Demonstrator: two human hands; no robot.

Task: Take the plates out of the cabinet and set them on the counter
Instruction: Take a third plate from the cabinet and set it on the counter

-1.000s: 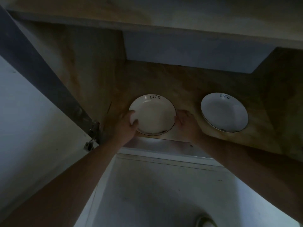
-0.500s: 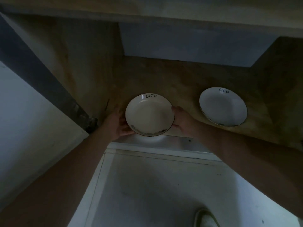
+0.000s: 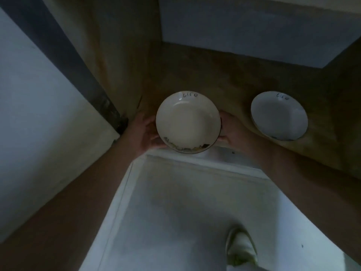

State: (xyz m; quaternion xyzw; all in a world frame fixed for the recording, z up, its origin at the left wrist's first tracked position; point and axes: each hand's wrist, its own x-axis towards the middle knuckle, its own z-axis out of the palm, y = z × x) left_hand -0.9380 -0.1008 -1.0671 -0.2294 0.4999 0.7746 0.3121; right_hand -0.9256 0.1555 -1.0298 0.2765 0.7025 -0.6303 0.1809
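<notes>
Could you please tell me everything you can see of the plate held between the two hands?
The held plate is round, shallow and cream-white, apparently glazed ceramic, with a thin dark rim, handwriting-like lettering at its far edge and a dark pattern along its near edge. It faces up, empty, at the cabinet shelf's front edge. The left hand and right hand hold its opposite sides.

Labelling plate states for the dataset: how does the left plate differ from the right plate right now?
The left plate is gripped at its rim by the left hand and right hand; the right plate is untouched on the cabinet shelf. The left plate overhangs the shelf's front edge; the right plate sits fully on it. The left looks cream, the right greyer. Both are round, with handwriting on the far rim.
</notes>
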